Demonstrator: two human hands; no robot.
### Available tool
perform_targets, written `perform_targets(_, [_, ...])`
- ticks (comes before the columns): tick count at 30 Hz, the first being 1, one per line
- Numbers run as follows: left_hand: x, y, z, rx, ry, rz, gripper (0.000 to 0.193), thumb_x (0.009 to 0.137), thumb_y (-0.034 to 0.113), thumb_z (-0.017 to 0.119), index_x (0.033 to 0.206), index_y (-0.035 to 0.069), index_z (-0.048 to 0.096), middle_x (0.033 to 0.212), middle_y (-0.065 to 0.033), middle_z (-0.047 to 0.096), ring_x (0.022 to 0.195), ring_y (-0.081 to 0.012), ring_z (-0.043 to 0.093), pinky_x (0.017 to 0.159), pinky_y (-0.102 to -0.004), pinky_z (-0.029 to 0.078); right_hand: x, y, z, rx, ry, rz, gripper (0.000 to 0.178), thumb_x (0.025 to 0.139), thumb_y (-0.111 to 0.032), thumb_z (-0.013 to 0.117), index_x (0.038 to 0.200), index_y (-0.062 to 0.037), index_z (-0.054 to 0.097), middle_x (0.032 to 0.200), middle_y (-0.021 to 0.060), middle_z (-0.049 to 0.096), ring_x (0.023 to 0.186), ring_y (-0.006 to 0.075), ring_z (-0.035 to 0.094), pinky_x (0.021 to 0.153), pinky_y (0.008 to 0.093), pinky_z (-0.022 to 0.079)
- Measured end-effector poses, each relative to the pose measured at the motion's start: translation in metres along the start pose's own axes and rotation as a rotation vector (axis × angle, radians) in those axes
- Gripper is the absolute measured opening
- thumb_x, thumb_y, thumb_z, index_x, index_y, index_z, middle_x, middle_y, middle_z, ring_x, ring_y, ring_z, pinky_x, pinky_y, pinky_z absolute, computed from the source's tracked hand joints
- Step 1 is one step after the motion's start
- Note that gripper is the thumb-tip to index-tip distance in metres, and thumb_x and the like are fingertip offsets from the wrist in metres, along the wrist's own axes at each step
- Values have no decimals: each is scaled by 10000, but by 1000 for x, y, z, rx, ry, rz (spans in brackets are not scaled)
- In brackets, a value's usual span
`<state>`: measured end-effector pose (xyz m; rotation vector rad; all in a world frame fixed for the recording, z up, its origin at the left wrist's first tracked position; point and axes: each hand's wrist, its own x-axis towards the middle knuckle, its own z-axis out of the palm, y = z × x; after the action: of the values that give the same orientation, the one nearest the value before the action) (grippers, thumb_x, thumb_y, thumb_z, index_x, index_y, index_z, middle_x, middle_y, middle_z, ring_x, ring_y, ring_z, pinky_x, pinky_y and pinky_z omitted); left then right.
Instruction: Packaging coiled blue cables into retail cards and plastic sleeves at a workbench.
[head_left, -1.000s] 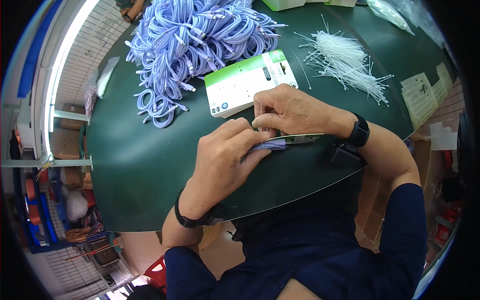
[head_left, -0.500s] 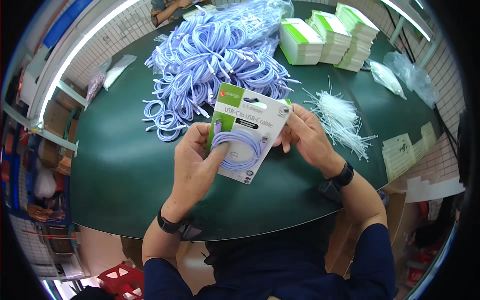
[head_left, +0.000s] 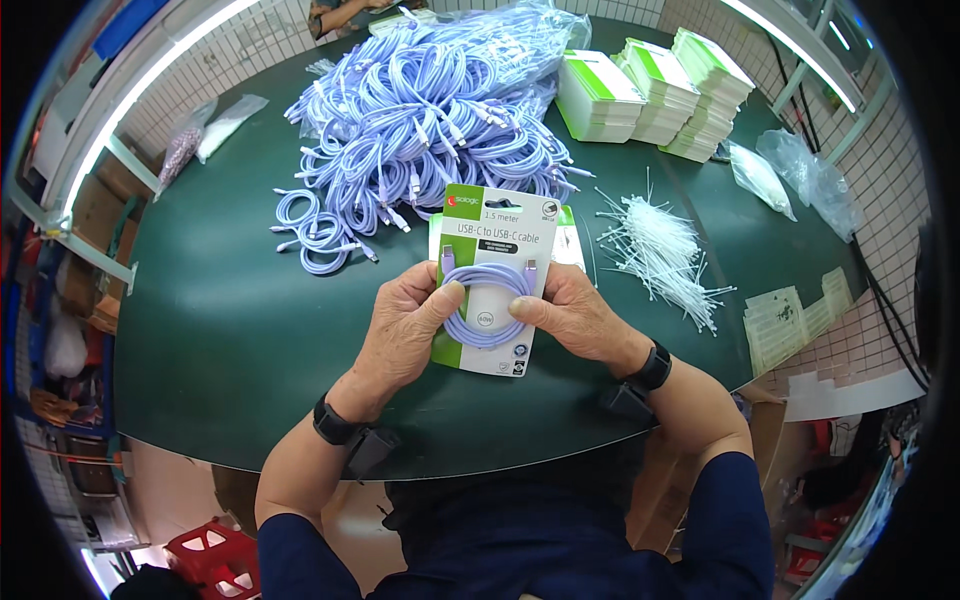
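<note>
Upright before me is a white and green packaging card [head_left: 515, 208] with a hanging slot near its top. A coiled lavender cable [head_left: 484, 338] lies against its front, one plug at each upper side of the coil. My left hand [head_left: 398, 325] grips the card's left side, thumb pressed on the coil. On the opposite side my right hand [head_left: 585, 318] grips the card and coil, its thumb also on the front. The fingers of both hands are hidden behind the card. Part of another white and green card [head_left: 568, 240] shows behind the held one.
A large heap of coiled lavender cables [head_left: 430, 120] covers the table's far middle. To its right stand stacks of cards [head_left: 600, 95]. White cable ties [head_left: 660, 250] lie loose on the right, near clear plastic bags [head_left: 810, 180]. A person's arm [head_left: 340, 15] shows at the far edge.
My right hand has come from the card's upper right edge down onto its right side and the coil. The card has turned from tilted to nearly straight and faces me.
</note>
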<state>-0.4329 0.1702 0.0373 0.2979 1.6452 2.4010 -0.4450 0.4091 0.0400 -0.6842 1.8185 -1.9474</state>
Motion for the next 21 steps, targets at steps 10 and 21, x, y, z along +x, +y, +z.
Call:
perform_targets(10, [2, -4, 14, 658, 44, 387, 472, 939, 33, 752, 1398, 58, 642, 1123, -95, 666, 1003, -178, 679, 901, -310, 544, -1, -1, 10, 17, 61, -26, 473, 1079, -289, 609, 1423, 27, 533, 1275, 104, 676, 1125, 146, 634, 979, 333, 539])
perform_targets(21, [6, -20, 22, 686, 76, 574, 260, 946, 39, 752, 1205, 50, 744, 1179, -111, 666, 1070, -205, 676, 922, -315, 539, -3, 3, 10, -199, 20, -184, 490, 1077, -318, 595, 1391, 51, 522, 1237, 164, 668, 1111, 207, 627, 994, 364, 520])
